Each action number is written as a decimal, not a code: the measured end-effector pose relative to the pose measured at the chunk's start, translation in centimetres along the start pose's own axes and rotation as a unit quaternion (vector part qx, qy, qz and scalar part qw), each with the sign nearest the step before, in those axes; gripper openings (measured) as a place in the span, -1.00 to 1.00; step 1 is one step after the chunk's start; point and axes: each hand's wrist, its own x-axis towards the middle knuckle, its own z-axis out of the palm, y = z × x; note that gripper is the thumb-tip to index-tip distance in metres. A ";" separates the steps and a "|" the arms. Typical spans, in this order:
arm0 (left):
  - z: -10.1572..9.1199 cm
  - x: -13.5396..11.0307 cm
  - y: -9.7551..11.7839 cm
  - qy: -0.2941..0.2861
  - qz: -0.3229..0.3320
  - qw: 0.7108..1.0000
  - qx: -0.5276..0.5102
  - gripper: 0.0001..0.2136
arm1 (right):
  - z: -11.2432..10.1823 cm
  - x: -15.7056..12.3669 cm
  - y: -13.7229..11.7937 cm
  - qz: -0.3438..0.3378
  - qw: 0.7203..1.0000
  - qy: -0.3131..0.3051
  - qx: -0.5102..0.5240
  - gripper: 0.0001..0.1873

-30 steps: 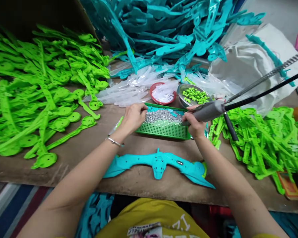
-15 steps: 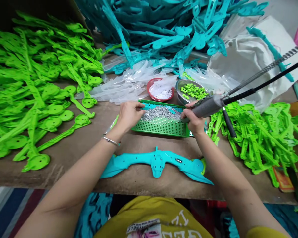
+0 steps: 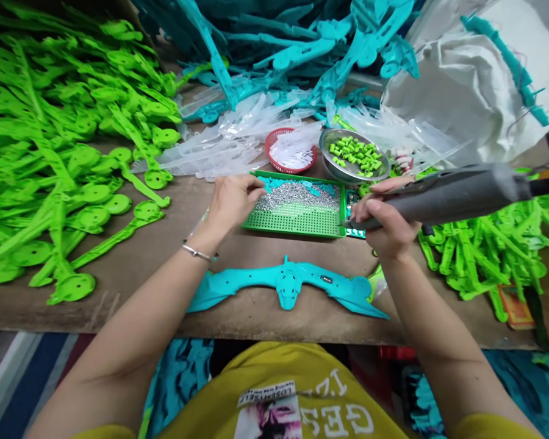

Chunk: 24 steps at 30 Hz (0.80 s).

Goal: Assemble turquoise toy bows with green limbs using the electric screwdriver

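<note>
1. The left hand (image 3: 233,207) reached over the near-left corner of a perforated green tray (image 3: 295,224), thumb and forefinger drawn close together; whether they pinched anything could not be told.
2. The right hand (image 3: 391,225) had its fingers wrapped around a grey power screwdriver (image 3: 457,192), its tip pointing left, by the tray's right end.
3. Between the two sets of fingers, the tray held small silver hardware (image 3: 288,196) and turquoise plastic bits (image 3: 324,187).
4. On the wearer's side of the fingers, a turquoise bow-shaped plastic piece (image 3: 288,289) lay on the brown worktable (image 3: 265,250), touched by neither hand.
5. Just beyond the fingers stood a red basket (image 3: 271,160) of whitish pieces and a metal bowl (image 3: 336,174) of lime-green bits.
6. Farther out, lime-green plastic parts (image 3: 77,152) were heaped left of the left fingers, while turquoise parts (image 3: 293,42) towered beyond both hands.
</note>
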 end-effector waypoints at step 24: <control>2.4 -2.8 2.3 -0.025 -0.003 0.997 -0.071 -0.64 | -3.5 -3.9 -3.3 0.000 0.999 -0.016 0.031 -0.82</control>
